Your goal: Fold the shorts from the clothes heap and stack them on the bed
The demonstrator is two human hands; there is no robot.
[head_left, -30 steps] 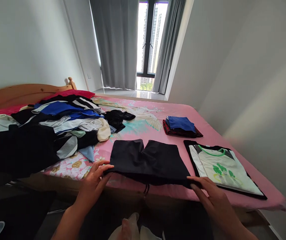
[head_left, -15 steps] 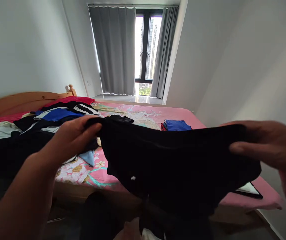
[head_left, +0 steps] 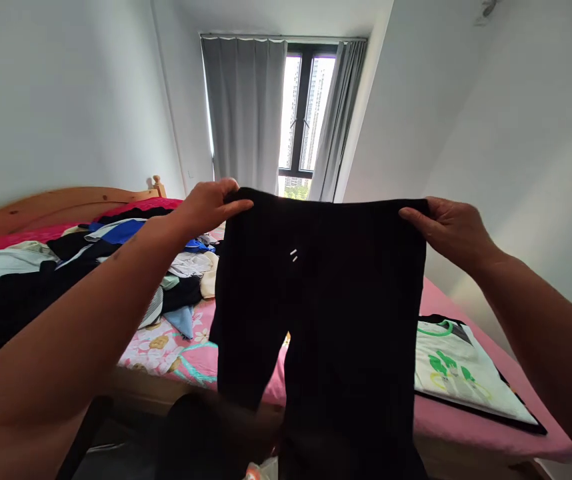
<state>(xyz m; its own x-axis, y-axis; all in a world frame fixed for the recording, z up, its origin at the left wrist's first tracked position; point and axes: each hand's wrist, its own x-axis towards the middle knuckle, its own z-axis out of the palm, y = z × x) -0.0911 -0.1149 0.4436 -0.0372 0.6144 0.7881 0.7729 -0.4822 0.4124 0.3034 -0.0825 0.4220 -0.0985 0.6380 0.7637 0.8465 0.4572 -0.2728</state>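
Black trousers (head_left: 326, 280) hang spread out before me, waistband up, with both legs dropping past the bed's near edge. Two small white marks show on the cloth below the waist. My left hand (head_left: 216, 207) pinches one end of the waistband between thumb and fingers. At the other end, my right hand (head_left: 449, 223) grips the waistband the same way, thumb toward me. The lower ends of the legs are dark and hard to make out.
A loose heap of clothes (head_left: 71, 250) covers the bed's left side, by the wooden headboard (head_left: 66, 200). On the right lies a flat white shirt with green print (head_left: 456, 363), over something black. Grey curtains (head_left: 249, 107) hang by the window behind the bed.
Both hands have risen and drawn closer together, pulling the waistband straight. The trousers, bunched before, now hang down with their legs apart. My view has shifted, showing the white shirt more fully.
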